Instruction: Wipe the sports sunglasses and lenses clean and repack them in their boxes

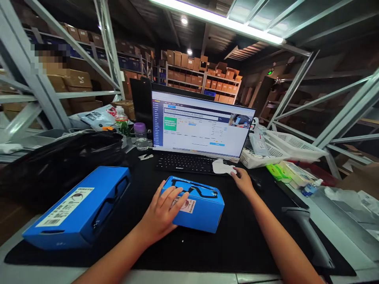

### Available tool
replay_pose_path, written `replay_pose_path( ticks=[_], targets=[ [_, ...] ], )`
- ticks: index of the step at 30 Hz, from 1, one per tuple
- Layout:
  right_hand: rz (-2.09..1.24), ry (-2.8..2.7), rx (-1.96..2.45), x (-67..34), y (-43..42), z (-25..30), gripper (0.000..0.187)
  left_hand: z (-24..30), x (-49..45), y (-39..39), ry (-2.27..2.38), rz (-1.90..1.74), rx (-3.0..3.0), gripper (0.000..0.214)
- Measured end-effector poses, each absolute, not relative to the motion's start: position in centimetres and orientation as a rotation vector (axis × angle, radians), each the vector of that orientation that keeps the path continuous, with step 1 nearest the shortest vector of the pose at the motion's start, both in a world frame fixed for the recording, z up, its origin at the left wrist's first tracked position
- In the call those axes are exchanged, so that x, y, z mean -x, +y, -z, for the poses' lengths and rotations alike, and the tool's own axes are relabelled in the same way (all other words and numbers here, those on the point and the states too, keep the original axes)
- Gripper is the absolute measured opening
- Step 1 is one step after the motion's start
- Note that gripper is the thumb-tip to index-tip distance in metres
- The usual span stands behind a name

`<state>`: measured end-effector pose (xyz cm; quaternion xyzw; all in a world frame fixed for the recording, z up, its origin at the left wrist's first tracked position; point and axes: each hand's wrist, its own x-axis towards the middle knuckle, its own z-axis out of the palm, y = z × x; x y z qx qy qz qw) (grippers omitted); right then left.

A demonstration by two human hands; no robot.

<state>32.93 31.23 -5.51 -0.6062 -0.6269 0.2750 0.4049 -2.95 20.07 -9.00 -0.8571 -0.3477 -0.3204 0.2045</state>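
Warehouse shelving (pixel 189 77) backs your counter (pixel 207 277). Head view: your left hand (pixel 164 207), fingers spread, rests on the smaller blue box (pixel 204 213); your right hand (pixel 243 181) pinches a white slip (pixel 222 167). Progress: both boxes look closed, slip not on either. Larger blue box (pixel 85 201) lies left of left hand. Bare mat (pixel 225 252) between forearms, toward near edge; scanner (pixel 310 232) right of right forearm.
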Motion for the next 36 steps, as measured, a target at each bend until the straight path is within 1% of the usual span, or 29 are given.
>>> replay_pose_path(
  ticks=[2,3,4,5,6,8,9,12,13,14,16,18,20,23,25,28,33,36],
  targets=[
    [-0.839,-1.836,1.356,-30.5,28.4,4.0,0.060,9.7,3.0,20.3,-0.887,0.878,2.385,0.079],
    [-0.908,-1.985,1.243,-29.2,26.9,3.3,0.075,10.1,3.0,20.3,-0.872,0.865,2.387,0.077],
    [-0.929,-2.198,1.093,-28.0,25.4,2.7,0.097,10.5,2.9,20.3,-0.861,0.848,2.400,0.075],
    [-0.884,-2.345,1.022,-26.8,24.1,2.2,0.112,10.8,2.9,20.3,-0.857,0.830,2.425,0.075],
    [-0.829,-2.412,1.013,-25.9,23.1,2.0,0.119,10.9,2.8,20.2,-0.858,0.826,2.450,0.076],
    [-0.744,-2.429,1.081,-24.6,21.9,1.8,0.123,10.9,2.7,20.0,-0.904,0.902,2.454,0.084],
    [-0.742,-2.393,1.130,-24.4,21.7,1.9,0.123,10.6,2.7,20.0,-0.967,0.995,2.418,0.094],
    [-0.751,-2.294,1.199,-24.8,22.2,2.2,0.121,9.6,3.4,20.5,-1.331,1.379,2.367,0.150],
    [-0.708,-2.284,1.198,-25.0,22.4,2.1,0.119,9.3,3.8,20.8,-1.433,1.509,2.423,0.161],
    [-0.639,-2.299,1.189,-25.1,22.5,2.0,0.117,8.9,4.2,21.0,-1.488,1.619,2.506,0.163],
    [-0.459,-2.399,1.155,-25.1,22.4,1.5,0.117,8.2,5.0,21.2,-1.449,1.713,2.674,0.151],
    [-0.317,-2.557,1.118,-24.7,22.0,0.9,0.119,7.5,5.4,20.8,-1.343,1.609,2.774,0.133],
    [-0.257,-2.687,1.082,-24.2,21.9,0.6,0.118,6.8,5.0,19.8,-1.296,1.327,2.851,0.116],
    [-0.282,-2.780,0.995,-23.6,22.3,0.5,0.115,6.1,3.4,18.6,-1.358,0.899,2.854,0.093],
    [-0.301,-2.793,0.927,-23.5,22.8,0.8,0.114,5.8,2.2,18.3,-1.433,0.754,2.783,0.090],
    [-0.313,-2.789,0.866,-23.6,23.4,1.1,0.114,4.7,0.8,18.9,-1.463,0.648,2.746,0.094],
    [-0.355,-2.770,0.897,-24.3,23.6,1.4,0.116,1.8,-0.2,20.5,-1.499,0.445,2.771,0.081],
    [-0.368,-2.667,1.048,-25.3,23.4,2.3,0.117,0.8,-0.3,21.0,-1.540,0.342,2.774,0.071]
  ],
)
